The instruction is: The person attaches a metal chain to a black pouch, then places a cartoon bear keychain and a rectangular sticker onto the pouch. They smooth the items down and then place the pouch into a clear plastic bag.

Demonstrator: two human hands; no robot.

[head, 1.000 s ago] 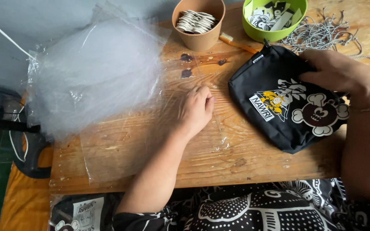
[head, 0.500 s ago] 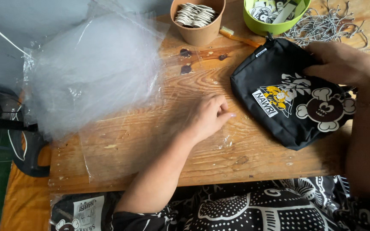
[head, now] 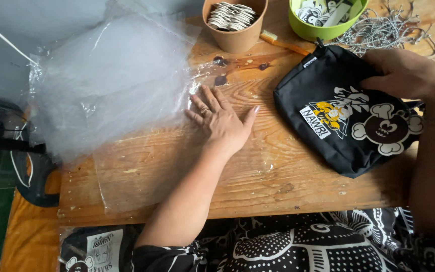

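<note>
Left hand (head: 221,121) lies open and flat on a clear plastic bag (head: 142,166) mid-table, right hand (head: 413,78) grips the black pouch (head: 346,118) near the far right edge; best to pin the bag flat and feed the pouch in square.

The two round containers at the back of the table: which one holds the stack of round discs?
The brown paper cup, left of the green bowl. The green bowl holds loose flat printed pieces instead.
</note>
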